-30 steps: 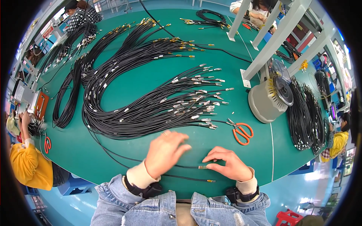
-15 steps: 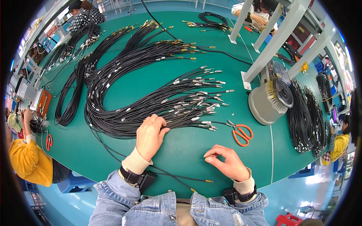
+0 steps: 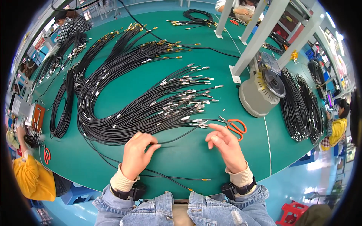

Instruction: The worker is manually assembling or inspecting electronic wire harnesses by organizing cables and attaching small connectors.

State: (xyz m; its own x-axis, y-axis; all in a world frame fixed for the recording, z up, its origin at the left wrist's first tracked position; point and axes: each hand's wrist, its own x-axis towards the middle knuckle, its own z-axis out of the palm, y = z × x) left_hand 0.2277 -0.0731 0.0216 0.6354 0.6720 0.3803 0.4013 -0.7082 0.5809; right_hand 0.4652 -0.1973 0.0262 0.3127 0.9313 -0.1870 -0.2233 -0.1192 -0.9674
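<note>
Between the thumb and fingers of my left hand is a thin black cable, drawn out from the near edge of a big bundle of black cables. Its silver-tipped end rises to the right, close to the fingertips of my right hand. That hand is open, fingers apart, with nothing seen in it. White and silver ends of the bundle fan out to the right; yellow-tipped ends lie farther back. Just beyond my right hand rest orange-handled scissors, partly covered by it.
A grey machine with a dark round disc stands at right beside a white metal post. More coiled cables lie past it. Two loose cables cross near my body. Co-workers sit around the green table.
My left hand has come nearer, pulling one cable away from the bundle. My right hand has moved up toward that cable's end and the scissors. The view has shifted slightly.
</note>
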